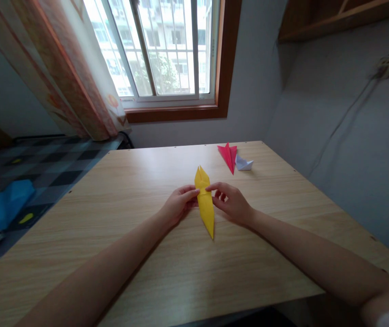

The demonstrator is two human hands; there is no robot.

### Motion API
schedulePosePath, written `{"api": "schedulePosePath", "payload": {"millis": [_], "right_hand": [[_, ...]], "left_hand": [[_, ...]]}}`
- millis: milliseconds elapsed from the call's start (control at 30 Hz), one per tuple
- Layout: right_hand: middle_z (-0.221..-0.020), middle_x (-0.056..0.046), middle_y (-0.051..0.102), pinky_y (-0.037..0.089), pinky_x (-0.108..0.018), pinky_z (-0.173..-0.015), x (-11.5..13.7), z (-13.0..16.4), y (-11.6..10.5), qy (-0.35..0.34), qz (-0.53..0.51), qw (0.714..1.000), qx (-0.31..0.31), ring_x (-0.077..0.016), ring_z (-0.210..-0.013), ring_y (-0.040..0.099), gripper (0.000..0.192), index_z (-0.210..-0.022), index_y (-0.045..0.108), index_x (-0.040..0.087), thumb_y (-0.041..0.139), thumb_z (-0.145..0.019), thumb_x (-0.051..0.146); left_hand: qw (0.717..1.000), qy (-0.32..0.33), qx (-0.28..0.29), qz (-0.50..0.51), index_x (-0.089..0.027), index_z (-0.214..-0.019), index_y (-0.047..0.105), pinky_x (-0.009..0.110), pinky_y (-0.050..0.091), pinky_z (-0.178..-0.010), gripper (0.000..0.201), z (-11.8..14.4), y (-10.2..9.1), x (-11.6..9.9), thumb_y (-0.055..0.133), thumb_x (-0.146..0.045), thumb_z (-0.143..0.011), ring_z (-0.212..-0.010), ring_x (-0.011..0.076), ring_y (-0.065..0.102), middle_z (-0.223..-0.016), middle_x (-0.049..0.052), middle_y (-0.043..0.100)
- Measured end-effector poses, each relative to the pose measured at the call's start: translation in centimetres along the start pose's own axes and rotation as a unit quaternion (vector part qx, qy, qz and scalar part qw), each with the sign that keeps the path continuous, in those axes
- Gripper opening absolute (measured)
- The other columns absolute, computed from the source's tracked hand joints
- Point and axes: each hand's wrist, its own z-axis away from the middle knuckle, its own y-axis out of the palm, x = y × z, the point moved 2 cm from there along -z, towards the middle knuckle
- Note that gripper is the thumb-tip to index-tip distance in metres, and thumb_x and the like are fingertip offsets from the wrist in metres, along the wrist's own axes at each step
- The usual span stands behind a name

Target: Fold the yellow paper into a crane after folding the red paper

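Note:
A folded piece of yellow paper [206,209], long and narrow, is held just over the table between my two hands. Its far end splits into two short points, and its near end tapers to a single tip. My left hand [180,203] pinches its left edge, thumb on top and fingers behind the paper. From the other side my right hand [231,202] grips the right edge near the middle, its index finger laid on the top face. The right hand's other fingers are curled and partly hidden.
On the wooden table [140,263], toward the back right, a red paper plane [228,158] lies beside a white paper boat [244,163]. A bed with a checked cover [54,159] stands left, with a blue item [5,204] on it. Walls and a window [170,50] bound the far side.

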Motion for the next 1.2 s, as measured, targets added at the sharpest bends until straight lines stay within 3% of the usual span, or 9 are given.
{"api": "schedulePosePath", "payload": {"millis": [267,600,800,967,1200], "right_hand": [[-0.103,-0.005,0.068,0.049,-0.024,-0.058,0.0,-0.1,-0.2,-0.045,-0.020,0.998,0.033,-0.0121,-0.072,0.061,0.021,-0.100,0.074,0.025,0.059,-0.086,0.019],[-0.099,-0.005,0.069,0.050,-0.026,-0.061,-0.3,-0.2,-0.5,-0.041,-0.022,0.999,0.028,-0.0147,-0.076,0.062,0.020,-0.096,0.075,0.026,0.060,-0.086,0.019],[-0.093,-0.005,0.068,0.052,-0.027,-0.055,-0.9,-0.2,-0.1,0.026,-0.112,0.993,0.019,-0.0121,-0.062,0.062,0.013,-0.091,0.073,0.022,0.064,-0.085,0.031],[-0.072,0.001,0.067,0.047,-0.023,-0.048,-1.2,-0.2,0.3,0.104,-0.155,0.982,0.004,-0.0118,-0.052,0.061,0.023,-0.089,0.066,0.021,0.069,-0.083,0.043],[-0.074,0.000,0.068,0.042,-0.022,-0.045,-1.7,-0.2,0.6,0.146,-0.185,0.972,0.006,-0.0123,-0.053,0.062,0.035,-0.086,0.061,0.019,0.070,-0.081,0.052]], "left_hand": [[1.000,0.005,-0.015,-0.015,-0.012,-0.085,0.072,0.020,0.052,-0.062,0.026,-0.1,0.0,0.2,0.083,-0.026,-0.066,-0.067,0.0121,0.066,-0.079,0.006,0.073],[0.999,0.009,-0.006,-0.031,-0.013,-0.084,0.071,0.019,0.049,-0.059,0.026,-0.2,-0.1,0.4,0.084,-0.028,-0.067,-0.064,0.0113,0.063,-0.079,0.006,0.072],[0.999,0.017,0.006,-0.040,-0.012,-0.087,0.071,0.019,0.049,-0.060,0.033,0.0,0.0,0.5,0.085,-0.032,-0.066,-0.064,0.0106,0.062,-0.080,0.006,0.072],[0.997,0.032,0.006,-0.066,-0.012,-0.088,0.070,0.021,0.049,-0.060,0.034,0.2,0.2,0.3,0.083,-0.035,-0.068,-0.063,0.0105,0.061,-0.081,0.007,0.071],[0.996,0.044,0.018,-0.075,-0.013,-0.095,0.068,0.023,0.049,-0.063,0.038,0.2,0.3,0.5,0.083,-0.036,-0.069,-0.063,0.0104,0.061,-0.087,0.008,0.073]]}}
